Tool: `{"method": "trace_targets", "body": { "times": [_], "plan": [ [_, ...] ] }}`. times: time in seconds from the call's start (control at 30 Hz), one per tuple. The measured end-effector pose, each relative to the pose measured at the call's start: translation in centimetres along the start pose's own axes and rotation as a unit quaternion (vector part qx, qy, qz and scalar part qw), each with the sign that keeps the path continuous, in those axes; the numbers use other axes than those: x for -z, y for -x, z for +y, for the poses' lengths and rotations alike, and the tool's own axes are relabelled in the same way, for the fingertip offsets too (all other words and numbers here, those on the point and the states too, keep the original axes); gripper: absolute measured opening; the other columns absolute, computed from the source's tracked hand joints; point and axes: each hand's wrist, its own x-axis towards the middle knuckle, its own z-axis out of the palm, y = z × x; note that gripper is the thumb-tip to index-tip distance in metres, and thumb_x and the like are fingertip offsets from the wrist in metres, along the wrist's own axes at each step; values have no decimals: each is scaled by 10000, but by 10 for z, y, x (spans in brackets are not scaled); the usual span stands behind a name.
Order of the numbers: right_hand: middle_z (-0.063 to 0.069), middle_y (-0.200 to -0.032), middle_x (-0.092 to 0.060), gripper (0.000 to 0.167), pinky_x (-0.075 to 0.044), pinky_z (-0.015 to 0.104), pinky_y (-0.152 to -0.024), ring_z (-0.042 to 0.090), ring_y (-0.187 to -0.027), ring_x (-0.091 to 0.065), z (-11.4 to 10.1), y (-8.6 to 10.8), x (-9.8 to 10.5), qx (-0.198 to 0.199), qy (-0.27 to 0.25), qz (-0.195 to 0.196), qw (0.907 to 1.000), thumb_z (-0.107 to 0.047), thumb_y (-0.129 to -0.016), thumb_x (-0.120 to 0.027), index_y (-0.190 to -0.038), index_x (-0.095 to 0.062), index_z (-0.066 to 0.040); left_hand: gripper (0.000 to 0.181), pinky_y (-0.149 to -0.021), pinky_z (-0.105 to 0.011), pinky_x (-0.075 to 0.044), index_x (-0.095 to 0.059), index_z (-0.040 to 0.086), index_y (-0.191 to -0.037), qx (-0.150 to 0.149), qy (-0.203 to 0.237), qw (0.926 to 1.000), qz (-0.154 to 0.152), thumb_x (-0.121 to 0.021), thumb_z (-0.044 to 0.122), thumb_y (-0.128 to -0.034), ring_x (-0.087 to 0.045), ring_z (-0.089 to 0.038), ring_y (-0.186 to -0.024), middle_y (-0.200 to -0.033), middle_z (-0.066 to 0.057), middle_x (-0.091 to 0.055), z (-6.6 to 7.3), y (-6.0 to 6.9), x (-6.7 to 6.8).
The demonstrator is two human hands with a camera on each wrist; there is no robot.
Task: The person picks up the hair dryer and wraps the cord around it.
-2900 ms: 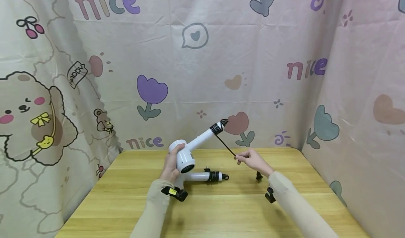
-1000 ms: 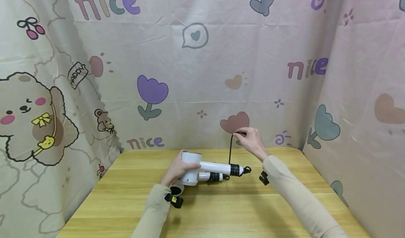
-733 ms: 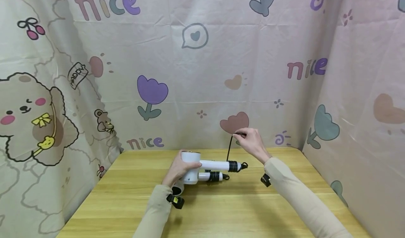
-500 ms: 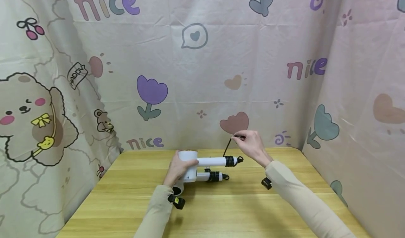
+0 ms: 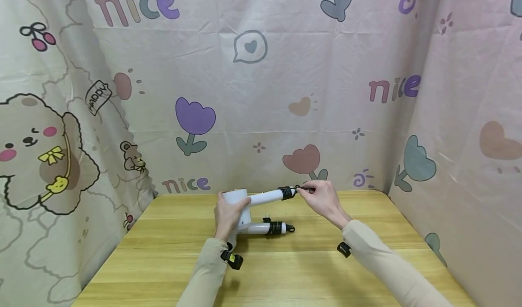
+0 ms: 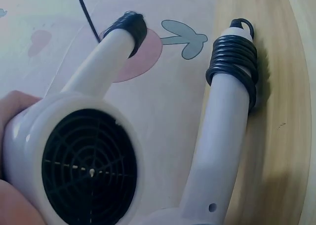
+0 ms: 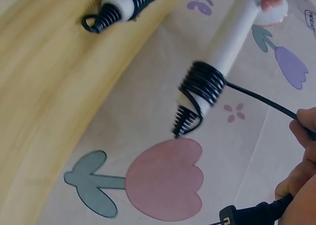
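My left hand point(image 5: 226, 215) grips the barrel of a white hair dryer point(image 5: 267, 197), raised above the table with its handle tilted slightly up to the right. Its round dark grille point(image 6: 89, 166) faces the left wrist camera. Black cord point(image 7: 202, 82) is wound in several turns round the handle's end. My right hand point(image 5: 324, 201) pinches the loose stretch of cord point(image 7: 261, 97) just beyond the handle tip, and the black plug point(image 7: 249, 215) sticks out from under that hand in the right wrist view. A second white hair dryer point(image 5: 258, 228) lies below, its cord wound round its handle.
Behind the second dryer's handle, a black plug point(image 5: 267, 219) rests on the wooden table point(image 5: 326, 270). A patterned curtain point(image 5: 253, 98) hangs behind the table and along both sides. Black wrist cameras sit on both sleeves.
The held dryer's handle came down from a steep tilt to level, then rose slightly again. My right hand went up with the cord, then lowered toward the handle tip.
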Motion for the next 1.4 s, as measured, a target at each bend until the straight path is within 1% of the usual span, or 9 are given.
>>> {"method": "trace_targets", "body": {
  "times": [0.27, 0.43, 0.57, 0.7, 0.87, 1.1, 1.27, 1.37, 1.4],
  "plan": [
    [-29, -728, -735, 113, -497, 194, -552, 28, -582, -597, 3, 15, -9, -117, -337, -23, 9994, -226, -873, -729, -860, -795, -135, 922, -691, -355, -578, -376, 110, -1415, 126, 581, 9974, 411, -848, 430, -691, -625, -311, -921, -1135, -189, -606, 6, -2, 0],
    [-24, -776, -747, 127, -513, 194, -575, 33, -616, -613, 4, 25, -14, -301, -606, -159, 9976, -216, -897, -705, -913, -796, -130, 873, -730, -359, -591, -385, 83, -1400, 438, 1386, 9881, 499, -861, 311, -704, -600, -299, -969, -1190, -181, -559, 10, -1, 0],
    [-2, -716, -710, 151, -494, 207, -550, 50, -572, -552, 9, 35, -18, -401, -832, -384, 9950, -196, -927, -665, -972, -785, -116, 833, -712, -347, -591, -410, 65, -1371, 479, 1800, 9810, 551, -864, 246, -697, -592, -276, -950, -1197, -175, -540, 13, 2, -1],
    [13, -654, -633, 225, -434, 197, -517, 18, -510, -431, 18, 45, -23, -548, -941, -866, 9903, -181, -980, -591, -1125, -739, -93, 818, -701, -339, -593, -414, 65, -1363, 449, 2002, 9776, 478, -861, 223, -696, -594, -265, -932, -1193, -167, -535, 13, 2, -2],
    [-33, -578, -452, 313, -338, 224, -451, 25, -446, -287, 27, 50, -28, -862, -1065, -1577, 9779, -172, -1023, -506, -1299, -637, -108, 801, -718, -335, -591, -408, 70, -1352, 575, 2222, 9726, 370, -857, 219, -706, -597, -250, -927, -1199, -157, -525, 8, 1, -3],
    [-16, -612, -485, 327, -341, 235, -460, 42, -448, -288, 31, 46, -25, -996, -1114, -1688, 9742, -202, -1028, -502, -1327, -619, -141, 756, -703, -332, -594, -410, 81, -1322, 783, 2645, 9607, 309, -852, 234, -728, -622, -203, -855, -1183, -134, -517, 6, 3, -7],
    [83, -726, -579, 335, -352, 244, -480, 59, -487, -326, 31, 43, -22, -997, -1097, -1834, 9718, -203, -1031, -493, -1336, -609, -128, 806, -706, -337, -598, -387, 96, -1366, 1100, 2795, 9536, 209, -850, 282, -734, -636, -190, -844, -1206, -132, -521, 5, 5, -10],
    [126, -784, -610, 333, -345, 232, -471, 53, -501, -336, 35, 41, -21, -952, -1277, -2025, 9663, -177, -1033, -482, -1330, -608, -95, 817, -726, -329, -591, -379, 115, -1390, 1348, 2966, 9454, 87, -841, 307, -744, -633, -186, -867, -1216, -116, -525, 4, 6, -10],
    [128, -786, -610, 328, -337, 223, -460, 50, -498, -336, 37, 40, -20, -960, -1439, -2140, 9614, -168, -1034, -477, -1319, -613, -79, 810, -730, -326, -589, -378, 122, -1394, 1410, 3023, 9427, 54, -834, 309, -751, -631, -183, -871, -1215, -109, -527, 5, 6, -10]
  ]
}}
